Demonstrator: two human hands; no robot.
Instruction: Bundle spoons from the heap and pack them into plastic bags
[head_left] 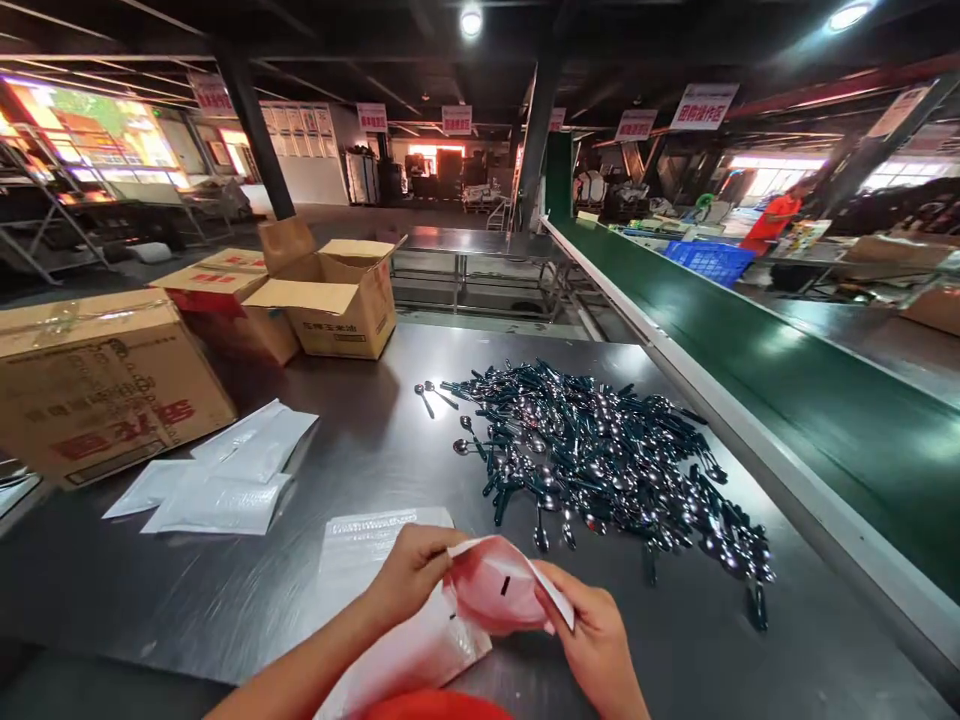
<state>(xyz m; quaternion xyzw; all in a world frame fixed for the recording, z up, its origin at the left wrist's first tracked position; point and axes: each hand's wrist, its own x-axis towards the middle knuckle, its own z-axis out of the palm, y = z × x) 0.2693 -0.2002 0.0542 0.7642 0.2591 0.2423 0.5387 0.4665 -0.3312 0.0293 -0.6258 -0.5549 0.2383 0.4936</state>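
Near the front edge of the metal table (360, 400), my left hand (412, 570) pinches one side of a white and pink pouch (499, 590). The opposite side is gripped by my right hand (589, 625), and the pouch's mouth is spread between them. Beneath and left of the pouch lies white packaging (352, 545), partly hidden by my left forearm. A large pile of spoons (592, 440) with dark green handles spreads beyond my hands to the right. A few spoons (425, 398) lie apart at the pile's left side.
White padded envelopes (225, 480) overlap at the left. Behind them stand a taped carton (105, 390), another closed carton (232, 320) and an open carton (349, 325). A green conveyor belt (750, 340) runs along the right, with a blue crate (709, 262) and a person in orange (772, 220) beyond.
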